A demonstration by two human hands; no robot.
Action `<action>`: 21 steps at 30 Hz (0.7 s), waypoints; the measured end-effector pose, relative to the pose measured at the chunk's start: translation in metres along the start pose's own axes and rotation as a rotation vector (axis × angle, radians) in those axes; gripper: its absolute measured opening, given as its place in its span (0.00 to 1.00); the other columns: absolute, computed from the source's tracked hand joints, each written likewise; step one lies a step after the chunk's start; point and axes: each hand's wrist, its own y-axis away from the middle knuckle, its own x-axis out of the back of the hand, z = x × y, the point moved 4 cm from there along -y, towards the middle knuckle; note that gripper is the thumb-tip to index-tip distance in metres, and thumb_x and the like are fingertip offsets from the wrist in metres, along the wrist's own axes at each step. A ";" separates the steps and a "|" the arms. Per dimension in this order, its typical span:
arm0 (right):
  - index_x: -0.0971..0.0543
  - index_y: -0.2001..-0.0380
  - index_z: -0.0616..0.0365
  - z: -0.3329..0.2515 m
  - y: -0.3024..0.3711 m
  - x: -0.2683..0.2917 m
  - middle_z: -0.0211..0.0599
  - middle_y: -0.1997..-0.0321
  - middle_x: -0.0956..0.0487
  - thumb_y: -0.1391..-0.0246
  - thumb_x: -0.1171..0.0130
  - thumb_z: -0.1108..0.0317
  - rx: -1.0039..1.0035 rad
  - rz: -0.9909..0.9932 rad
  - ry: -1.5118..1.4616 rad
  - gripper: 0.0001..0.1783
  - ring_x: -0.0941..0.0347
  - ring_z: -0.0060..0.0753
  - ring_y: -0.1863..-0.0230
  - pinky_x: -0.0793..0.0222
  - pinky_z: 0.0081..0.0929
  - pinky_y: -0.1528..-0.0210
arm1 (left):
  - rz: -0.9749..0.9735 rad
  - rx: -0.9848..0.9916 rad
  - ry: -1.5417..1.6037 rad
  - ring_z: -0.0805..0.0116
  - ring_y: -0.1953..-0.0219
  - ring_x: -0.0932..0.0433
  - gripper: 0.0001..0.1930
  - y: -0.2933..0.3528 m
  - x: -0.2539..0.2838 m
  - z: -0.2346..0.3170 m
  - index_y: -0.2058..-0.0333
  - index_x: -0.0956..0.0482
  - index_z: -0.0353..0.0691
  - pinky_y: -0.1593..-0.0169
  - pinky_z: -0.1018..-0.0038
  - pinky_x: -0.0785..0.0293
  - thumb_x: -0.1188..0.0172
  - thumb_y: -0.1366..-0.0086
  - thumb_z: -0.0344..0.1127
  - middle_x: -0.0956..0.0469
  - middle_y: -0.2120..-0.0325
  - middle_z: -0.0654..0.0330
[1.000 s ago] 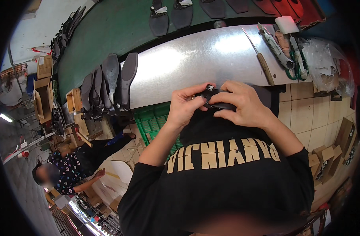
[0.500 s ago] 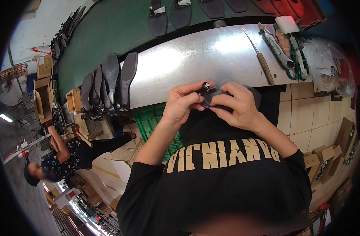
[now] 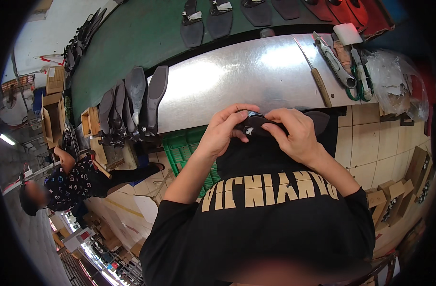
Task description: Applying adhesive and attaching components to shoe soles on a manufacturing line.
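Black cloth is seen nearest, in the shirt (image 3: 275, 233), on which tan lettering is printed. Beyond it, a dark sole (image 3: 256, 125) is held up over the lap, in front of the metal counter (image 3: 203, 95). By the left grip (image 3: 220, 131) its left end is pinched between thumb and fingers, with a small white patch (image 3: 248, 129) showing beside them. By the right grip (image 3: 295, 135) it is clasped farther along, and its other end is left jutting out past the knuckles. Below the counter's near edge, a green crate (image 3: 175, 151) is partly covered by the left forearm.

On the counter's right side are laid a wooden-handled awl (image 3: 319, 83), a grey knife (image 3: 333, 62) and green-handled scissors (image 3: 355, 76), with a white block (image 3: 347, 33) near them. At its left end, several dark soles (image 3: 157, 93) are lined up side by side. Across the green counter (image 3: 132, 45) behind, more soles (image 3: 193, 31) are set in a row, those at the right lit red. Far off to the left, a co-worker (image 3: 82, 186) is seen near cardboard boxes (image 3: 52, 117).
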 end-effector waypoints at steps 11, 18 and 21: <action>0.21 0.59 0.57 -0.001 0.000 0.000 0.38 0.74 0.20 0.51 0.33 0.71 -0.056 0.011 -0.023 0.14 0.23 0.40 0.72 0.29 0.33 0.70 | -0.075 -0.063 -0.243 0.80 0.68 0.24 0.11 -0.001 -0.001 -0.003 0.56 0.23 0.36 0.70 0.81 0.25 0.47 0.30 0.36 0.22 0.68 0.65; 0.19 0.66 0.61 0.005 -0.006 0.003 0.41 0.74 0.19 0.50 0.34 0.72 -0.273 -0.118 -0.237 0.08 0.21 0.34 0.73 0.29 0.28 0.70 | -0.023 -0.103 -0.427 0.83 0.76 0.28 0.08 -0.002 -0.003 0.000 0.64 0.23 0.37 0.77 0.83 0.31 0.45 0.32 0.36 0.24 0.76 0.67; 0.19 0.67 0.63 0.016 -0.006 0.003 0.38 0.73 0.18 0.50 0.35 0.73 -0.502 -0.251 -0.379 0.06 0.23 0.23 0.72 0.31 0.22 0.69 | -0.037 -0.165 -0.451 0.83 0.77 0.28 0.08 -0.004 -0.006 0.003 0.65 0.23 0.37 0.77 0.83 0.33 0.44 0.33 0.35 0.25 0.77 0.67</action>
